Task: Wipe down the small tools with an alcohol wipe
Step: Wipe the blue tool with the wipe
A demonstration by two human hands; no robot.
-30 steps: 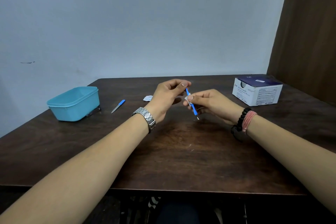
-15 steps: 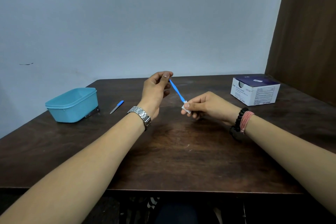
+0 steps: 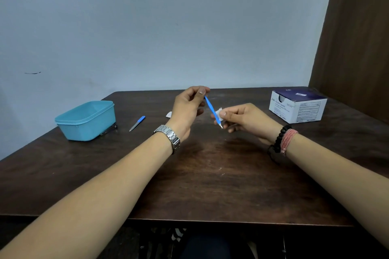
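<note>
My left hand [image 3: 189, 105] pinches the upper end of a thin blue-handled tool [image 3: 211, 108], held slanting down to the right above the dark wooden table [image 3: 210, 174]. My right hand [image 3: 242, 116] pinches a small white alcohol wipe [image 3: 222, 111] around the tool's lower part; the metal tip pokes out below my fingers. A second blue-handled tool [image 3: 137, 123] lies flat on the table to the left, near a teal plastic container [image 3: 86, 120].
A metal nail clipper [image 3: 109, 129] lies against the container's right side. A torn white wipe wrapper [image 3: 169, 114] lies behind my left hand. A white and purple box of wipes [image 3: 297, 108] stands at the back right. A wall runs behind the table.
The wipe in my right hand has slid back up the tool from its tip, so the metal tip now shows below my fingers. My left hand stayed raised.
</note>
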